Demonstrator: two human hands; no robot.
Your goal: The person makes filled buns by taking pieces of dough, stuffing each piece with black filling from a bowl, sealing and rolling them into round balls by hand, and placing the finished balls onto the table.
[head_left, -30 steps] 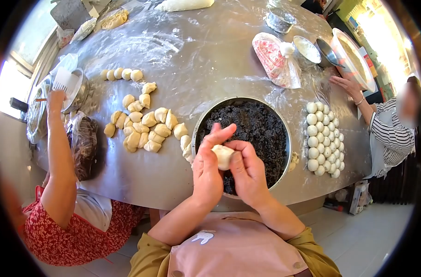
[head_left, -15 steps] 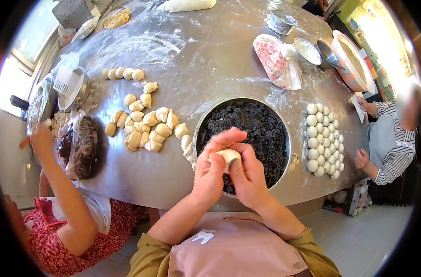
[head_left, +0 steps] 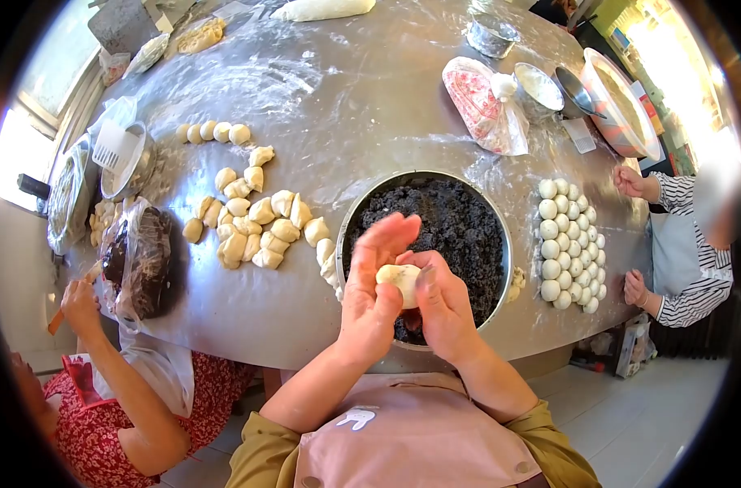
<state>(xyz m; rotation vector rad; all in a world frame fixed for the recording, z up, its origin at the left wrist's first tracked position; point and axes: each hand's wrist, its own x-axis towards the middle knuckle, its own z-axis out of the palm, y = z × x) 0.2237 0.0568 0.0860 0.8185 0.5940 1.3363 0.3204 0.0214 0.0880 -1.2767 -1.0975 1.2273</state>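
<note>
A pale, rounded dough ball (head_left: 398,284) with faint dark specks sits between my two hands. My left hand (head_left: 373,302) cups it from the left, its thumb against the ball and its fingers stretched upward. From the right, my right hand (head_left: 445,309) grips it with thumb and bent fingers. Both hands are above a round metal basin (head_left: 507,259) filled with dark crumbly filling (head_left: 460,224). To the left lie several cut dough pieces (head_left: 260,224). Closely packed round white balls (head_left: 569,248) stand to the right of the basin.
At left, a co-worker's hand (head_left: 81,307) holds a tool beside a plastic-wrapped dark mass (head_left: 149,260). Another person's hand (head_left: 635,288) rests at the right table edge. Bowls (head_left: 538,88), a red-patterned bag (head_left: 476,102) and a white scraper (head_left: 580,135) lie at the back right.
The dough ball has turned in my hands and more of it shows. The left co-worker's hand has moved down. At right, the person's hand has let go of the white scraper, now by the bowls.
</note>
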